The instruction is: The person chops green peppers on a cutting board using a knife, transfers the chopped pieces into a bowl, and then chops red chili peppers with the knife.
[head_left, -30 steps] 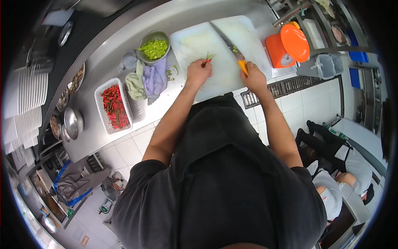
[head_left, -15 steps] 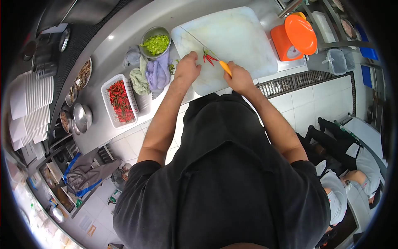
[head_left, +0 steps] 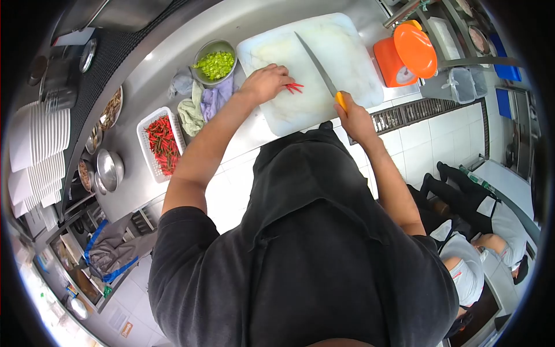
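Note:
My left hand [head_left: 267, 84] is over the white cutting board [head_left: 272, 115], fingers curled onto a few red chillies [head_left: 295, 87]. Their tips stick out to the right from under the fingers; the stem ends are hidden. Held in my right hand [head_left: 355, 120] is a knife [head_left: 317, 62] by its yellow handle. The long blade points away from me over the board, to the right of the chillies and apart from them.
Left of the board stand a bowl of chopped green pieces [head_left: 215, 65], a purple cloth [head_left: 216, 97], a green cloth [head_left: 191, 110] and a white basket of red chillies [head_left: 151, 151]. An orange scale [head_left: 390, 63] is at the right. Two people [head_left: 462, 260] are behind at right.
The knife has moved right, away from the chillies, and its blade has swung clockwise. My left hand has moved slightly onto the chillies, covering their stem ends.

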Demonstrator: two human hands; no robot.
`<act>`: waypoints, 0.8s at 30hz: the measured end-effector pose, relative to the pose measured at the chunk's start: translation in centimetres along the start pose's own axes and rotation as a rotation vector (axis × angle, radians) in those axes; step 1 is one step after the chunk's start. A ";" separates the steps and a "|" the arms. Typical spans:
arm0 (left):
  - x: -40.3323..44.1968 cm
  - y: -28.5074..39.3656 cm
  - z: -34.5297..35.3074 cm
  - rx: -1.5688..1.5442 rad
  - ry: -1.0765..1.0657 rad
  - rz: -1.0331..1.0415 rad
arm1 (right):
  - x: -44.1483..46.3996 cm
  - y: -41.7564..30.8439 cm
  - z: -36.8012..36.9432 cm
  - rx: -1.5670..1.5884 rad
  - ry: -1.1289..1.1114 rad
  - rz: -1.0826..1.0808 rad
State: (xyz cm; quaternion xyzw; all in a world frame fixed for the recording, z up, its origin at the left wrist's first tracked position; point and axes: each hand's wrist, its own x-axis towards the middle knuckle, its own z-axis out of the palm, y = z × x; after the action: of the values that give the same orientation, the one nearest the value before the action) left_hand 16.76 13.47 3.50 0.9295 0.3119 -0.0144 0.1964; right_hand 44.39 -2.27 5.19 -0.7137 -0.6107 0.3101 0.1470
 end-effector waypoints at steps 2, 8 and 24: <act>-0.2 1.0 0.6 -0.036 0.052 -0.084 | -0.5 -0.3 0.7 -0.020 0.028 -0.026; -0.1 4.2 2.6 -0.059 0.232 -0.292 | -0.9 -2.2 2.2 0.003 -0.003 -0.051; 0.2 4.8 4.4 -0.182 0.427 -0.337 | 1.9 -4.2 1.6 -0.192 -0.101 -0.053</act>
State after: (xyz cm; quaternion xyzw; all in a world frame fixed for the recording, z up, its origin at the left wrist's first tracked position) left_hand 20.11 8.45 1.17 0.8249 0.4964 0.1774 0.2039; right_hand 40.23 0.15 5.96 -0.6916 -0.6627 0.2819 0.0552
